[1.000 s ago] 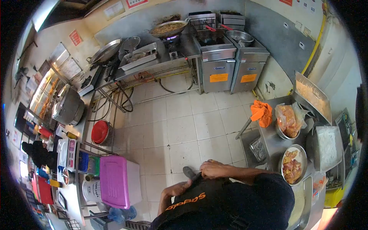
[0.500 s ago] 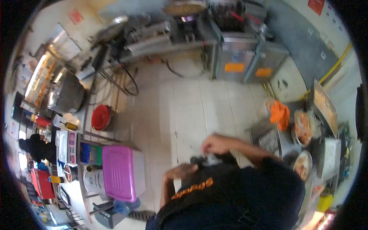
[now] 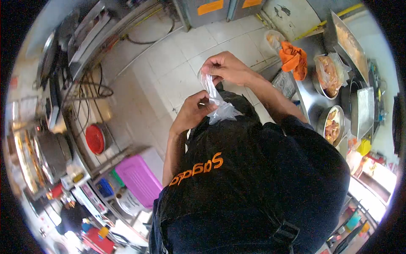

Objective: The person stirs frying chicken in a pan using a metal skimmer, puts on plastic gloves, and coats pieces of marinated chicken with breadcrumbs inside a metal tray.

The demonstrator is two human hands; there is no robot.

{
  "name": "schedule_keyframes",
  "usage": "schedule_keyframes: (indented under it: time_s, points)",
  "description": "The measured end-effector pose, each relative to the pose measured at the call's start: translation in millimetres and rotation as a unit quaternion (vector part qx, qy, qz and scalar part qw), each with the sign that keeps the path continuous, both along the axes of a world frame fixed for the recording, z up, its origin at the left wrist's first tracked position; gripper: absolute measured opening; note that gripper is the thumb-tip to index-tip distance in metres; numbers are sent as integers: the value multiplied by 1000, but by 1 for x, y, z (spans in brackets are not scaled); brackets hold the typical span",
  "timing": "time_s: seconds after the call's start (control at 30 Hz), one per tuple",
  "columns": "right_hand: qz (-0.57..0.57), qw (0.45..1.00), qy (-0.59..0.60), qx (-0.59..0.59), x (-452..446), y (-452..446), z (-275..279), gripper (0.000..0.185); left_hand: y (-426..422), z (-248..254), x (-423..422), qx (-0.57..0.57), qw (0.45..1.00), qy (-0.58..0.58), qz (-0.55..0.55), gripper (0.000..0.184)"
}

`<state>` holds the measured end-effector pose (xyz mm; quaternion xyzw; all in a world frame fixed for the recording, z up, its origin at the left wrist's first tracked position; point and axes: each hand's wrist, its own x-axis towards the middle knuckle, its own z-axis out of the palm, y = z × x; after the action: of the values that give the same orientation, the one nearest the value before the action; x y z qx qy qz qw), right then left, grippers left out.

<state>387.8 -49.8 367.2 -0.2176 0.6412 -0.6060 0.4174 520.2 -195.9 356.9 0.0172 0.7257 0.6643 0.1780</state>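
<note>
A crumpled piece of thin clear plastic is stretched between my two hands, in front of the black apron; whether it is a bag or a glove I cannot make out. My right hand pinches its narrow, drawn-out upper end. Lower and to the left, my left hand grips it between thumb and fingers. The loose, bunched part hangs to the right of my left fingertips, against the apron.
On the right, a steel counter carries an orange cloth, a bowl with a bag of food, a pan of food pieces and a large tray. To the left are a red basin and a purple-lidded box.
The view has tilted down and turned, so the stove area has left the top. My hands show higher in view, and the plastic is now drawn out between them.
</note>
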Motion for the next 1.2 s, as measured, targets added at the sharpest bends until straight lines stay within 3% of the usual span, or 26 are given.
schedule_keyframes:
  time_s: [0.07,0.13,0.2,0.27,0.33,0.4,0.43,0.47,0.53,0.57,0.6,0.7,0.8,0.83,0.87,0.9,0.93,0.97,1.0,1.07,1.1,1.17,1.2]
  points:
    - [-45,999,-12,-25,-39,18,-13,24,8,-6,-53,-76,996,-14,-33,23]
    - [-88,995,31,-27,-69,41,-13,27,24,6,-103,24,999,-23,-38,30]
    - [-96,991,48,82,-97,66,-3,29,24,5,-151,-65,993,-35,-95,34]
    - [-137,950,254,117,-116,85,1,28,28,-2,-193,-78,986,-69,-134,39]
    - [-43,964,232,120,-136,101,28,27,37,-8,-231,-100,973,-121,-169,39]
    - [17,981,170,95,-146,107,50,27,50,-25,-257,87,982,-69,-155,31]
    - [33,974,170,145,-154,109,53,25,49,-56,-272,74,974,-91,-194,34]
    - [49,964,171,195,-163,110,54,22,57,-50,-286,18,970,-179,-163,35]
    - [29,956,210,204,-180,119,41,19,70,-38,-325,-75,968,-114,-210,36]
    - [66,945,206,246,-192,122,39,18,76,-38,-339,13,984,-18,-178,38]
    - [102,931,202,287,-205,124,35,18,79,-36,-356,-96,971,-44,-216,37]
    - [197,891,161,376,-234,132,-5,18,88,-33,-405,-94,976,7,-197,37]
    - [159,879,165,418,-279,139,-28,20,94,-39,-468,-97,971,34,-215,35]
    - [190,838,208,467,-298,137,-28,24,95,-46,-489,-65,977,46,-200,35]
    - [188,837,208,471,-309,141,-38,24,95,-48,-509,-34,980,55,-186,34]
    - [37,892,266,364,-320,152,-62,20,96,-49,-535,-41,978,72,-192,31]
    - [-114,910,317,243,-330,161,-89,17,97,-42,-557,-37,977,74,-195,31]
    - [-69,861,363,349,-336,168,-125,18,100,-33,-576,-13,973,96,-210,30]
    - [-67,859,365,353,-358,171,-116,18,103,-29,-595,11,967,120,-223,29]
    - [-9,915,298,270,-404,163,-80,20,105,-35,-629,5,966,91,-241,29]
    - [-8,917,293,271,-427,154,-57,20,105,-38,-643,25,965,89,-244,30]
    - [165,853,178,462,-469,139,-23,25,104,-35,-668,45,965,78,-247,30]
    - [168,854,174,460,-482,143,-27,25,101,-29,-681,46,966,51,-249,31]
